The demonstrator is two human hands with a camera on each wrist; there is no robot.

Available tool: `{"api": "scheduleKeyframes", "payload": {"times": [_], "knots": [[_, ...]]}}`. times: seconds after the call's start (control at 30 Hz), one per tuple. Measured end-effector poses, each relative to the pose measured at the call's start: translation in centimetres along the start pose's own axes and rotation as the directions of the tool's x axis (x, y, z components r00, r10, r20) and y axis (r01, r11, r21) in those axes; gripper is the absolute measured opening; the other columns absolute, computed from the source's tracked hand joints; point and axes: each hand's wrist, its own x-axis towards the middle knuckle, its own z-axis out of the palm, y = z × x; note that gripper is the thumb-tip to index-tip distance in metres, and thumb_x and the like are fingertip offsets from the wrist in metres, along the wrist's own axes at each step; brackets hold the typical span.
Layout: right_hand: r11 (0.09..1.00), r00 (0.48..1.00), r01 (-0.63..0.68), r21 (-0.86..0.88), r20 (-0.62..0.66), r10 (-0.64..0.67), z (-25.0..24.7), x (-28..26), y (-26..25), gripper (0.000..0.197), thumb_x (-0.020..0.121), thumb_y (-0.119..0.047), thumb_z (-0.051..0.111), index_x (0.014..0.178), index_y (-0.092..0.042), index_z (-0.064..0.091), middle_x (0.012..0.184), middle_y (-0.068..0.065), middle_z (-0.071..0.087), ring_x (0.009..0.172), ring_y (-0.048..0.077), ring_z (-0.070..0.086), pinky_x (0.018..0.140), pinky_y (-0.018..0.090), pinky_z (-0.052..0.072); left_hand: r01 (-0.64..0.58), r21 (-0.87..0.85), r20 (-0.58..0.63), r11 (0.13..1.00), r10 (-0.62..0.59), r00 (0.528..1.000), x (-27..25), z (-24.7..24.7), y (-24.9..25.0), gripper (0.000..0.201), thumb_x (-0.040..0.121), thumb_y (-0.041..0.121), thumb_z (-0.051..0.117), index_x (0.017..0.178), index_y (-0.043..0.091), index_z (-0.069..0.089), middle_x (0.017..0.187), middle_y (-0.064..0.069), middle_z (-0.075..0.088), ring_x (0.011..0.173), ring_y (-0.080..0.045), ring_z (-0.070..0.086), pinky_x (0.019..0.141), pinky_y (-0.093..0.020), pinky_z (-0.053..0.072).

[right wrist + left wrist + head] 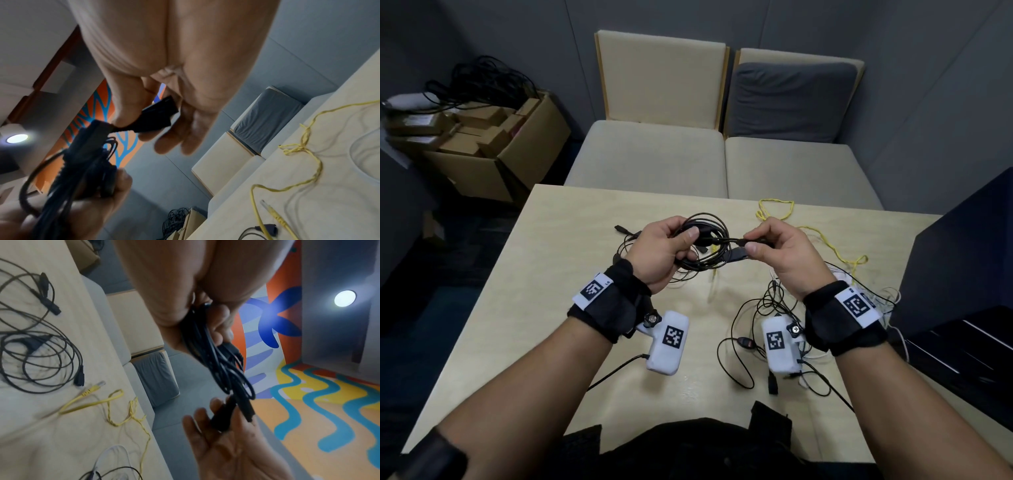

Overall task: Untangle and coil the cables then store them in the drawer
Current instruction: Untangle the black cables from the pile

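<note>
Left hand [659, 251] of mine is curled round a black cable coil [705, 240], held above the table [544, 274] between both hands. Right hand [779, 253] pinches the coil's plug end [156, 116] between thumb and fingers, just beside the loops. Below on the table lie a yellow cable [825, 240] to the right and loose black cables [743, 342] near my right wrist.
</note>
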Motion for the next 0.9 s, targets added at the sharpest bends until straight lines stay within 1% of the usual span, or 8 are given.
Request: {"api": "scheduleKeyframes", "payload": {"times": [0.13, 0.27, 0.4, 0.47, 0.57, 0.67, 0.8, 0.9], "knots": [[0.998, 0.998, -0.051, 0.036, 0.029, 0.05, 0.7, -0.2, 0.9, 0.005, 0.083, -0.014, 0.059, 0.088, -0.015, 0.057, 0.074, -0.015, 0.066, 0.07, -0.001, 0.055, 0.068, 0.019, 0.041, -0.032, -0.118, -0.025, 0.993, 0.029, 0.999, 0.0, 0.5, -0.2, 0.016, 0.095, -0.003, 0.043, 0.085, 0.001, 0.055, 0.082, -0.011, 0.052, 0.039, -0.002, 0.032, 0.052, -0.015, 0.042], [0.976, 0.989, -0.139, 0.169, 0.064, 0.13, 1.6, -0.6, 1.6, 0.049, 0.064, -0.047, 0.081, 0.093, -0.018, 0.054, 0.082, -0.012, 0.066, 0.075, 0.008, 0.058, 0.068, 0.021, 0.044, -0.047, -0.191, -0.017, 0.981, 0.045, 0.999, 0.0, 1.0, -0.2, 0.017, 0.096, -0.003, 0.042, 0.085, 0.003, 0.053, 0.084, -0.005, 0.061, 0.04, -0.003, 0.032, 0.052, -0.016, 0.042], [0.99, 0.993, -0.04, 0.139, -0.107, 0.055, 3.5, -0.7, 1.3, 0.015, 0.076, -0.01, 0.062, 0.086, -0.021, 0.061, 0.079, -0.01, 0.064, 0.076, 0.005, 0.054, 0.069, 0.018, 0.043, -0.109, -0.136, -0.039, 0.985, 0.104, 0.994, 0.1, 1.9, -0.6, 0.016, 0.097, -0.002, 0.042, 0.089, 0.005, 0.053, 0.079, 0.0, 0.06, 0.041, -0.003, 0.033, 0.054, -0.017, 0.044], [0.996, 0.983, -0.003, 0.088, -0.181, 0.019, 4.1, -0.7, 0.8, 0.025, 0.085, 0.003, 0.058, 0.084, -0.021, 0.063, 0.074, -0.014, 0.065, 0.069, 0.003, 0.054, 0.064, 0.017, 0.044, -0.154, -0.068, -0.064, 0.986, 0.15, 0.987, 0.2, 2.3, -0.6, 0.015, 0.097, -0.002, 0.042, 0.089, 0.006, 0.053, 0.081, -0.002, 0.058, 0.042, -0.003, 0.032, 0.054, -0.016, 0.044], [0.971, 0.983, -0.049, 0.233, -0.16, 0.088, 4.2, -0.8, 0.4, 0.029, 0.089, 0.013, 0.049, 0.083, -0.011, 0.063, 0.075, 0.002, 0.066, 0.067, 0.016, 0.058, 0.06, 0.025, 0.048, -0.21, 0.058, -0.089, 0.976, 0.215, 0.973, 0.2, 2.5, -0.7, 0.018, 0.096, -0.002, 0.045, 0.087, 0.01, 0.054, 0.077, 0.001, 0.058, 0.044, -0.003, 0.036, 0.054, -0.016, 0.044], [0.892, 0.991, -0.113, 0.438, -0.011, 0.13, 3.9, -1.1, -0.3, 0.015, 0.08, 0.008, 0.055, 0.091, -0.002, 0.058, 0.085, 0.009, 0.071, 0.079, 0.023, 0.067, 0.07, 0.028, 0.055, -0.255, 0.155, -0.102, 0.955, 0.272, 0.957, 0.0, 2.7, -0.7, 0.017, 0.095, -0.001, 0.049, 0.086, 0.012, 0.055, 0.069, 0.011, 0.06, 0.045, -0.003, 0.039, 0.054, -0.017, 0.046], [0.848, 0.987, -0.159, 0.506, 0.091, 0.131, 3.4, -1.4, -0.7, 0.038, 0.072, -0.007, 0.069, 0.107, 0.0, 0.057, 0.1, 0.017, 0.068, 0.098, 0.032, 0.063, 0.083, 0.034, 0.053, -0.282, 0.191, -0.111, 0.94, 0.307, 0.945, 0.0, 2.8, -0.4, 0.019, 0.095, -0.002, 0.049, 0.086, 0.013, 0.054, 0.065, 0.016, 0.062, 0.047, 0.0, 0.047, 0.055, -0.015, 0.046], [0.846, 0.984, -0.18, 0.503, 0.103, 0.148, 3.6, -1.4, -1.2, 0.05, 0.07, -0.02, 0.077, 0.111, 0.0, 0.056, 0.106, 0.021, 0.065, 0.1, 0.031, 0.063, 0.088, 0.037, 0.051, -0.318, 0.211, -0.116, 0.924, 0.347, 0.931, -0.1, 3.0, -0.5, 0.017, 0.094, -0.004, 0.049, 0.088, 0.012, 0.053, 0.075, 0.005, 0.061, 0.056, 0.002, 0.054, 0.056, -0.014, 0.046]]}}
